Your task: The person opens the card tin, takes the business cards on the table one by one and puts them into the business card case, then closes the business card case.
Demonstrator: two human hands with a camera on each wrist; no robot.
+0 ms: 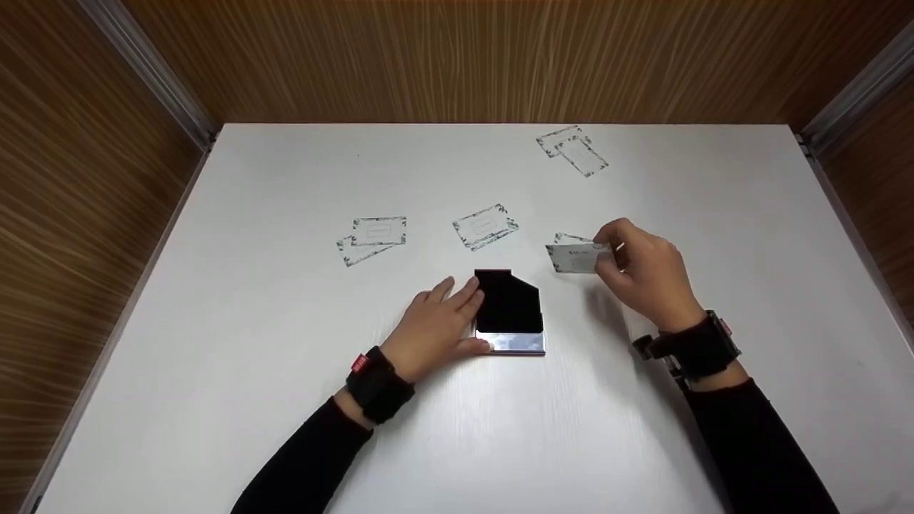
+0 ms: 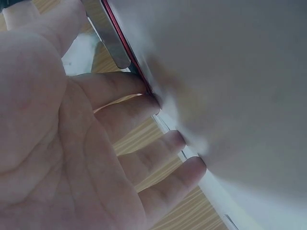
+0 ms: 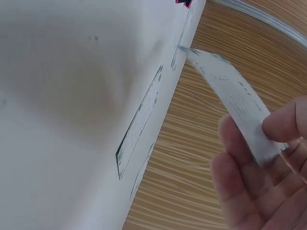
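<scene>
A flat card case, black inside with a shiny silver strip along its near edge, lies open on the white table. My left hand rests at its left side, with fingers extended along that edge and the thumb at the near left corner. In the left wrist view, the fingertips of my left hand touch the case's red edge and the table. My right hand pinches a printed card by its right end, tilted above the table. The right wrist view shows the card between thumb and fingers.
Another card shows partly behind the held one. Two overlapping cards lie at the left, a small overlapping group in the middle, and two more near the back. Wooden panels border the table.
</scene>
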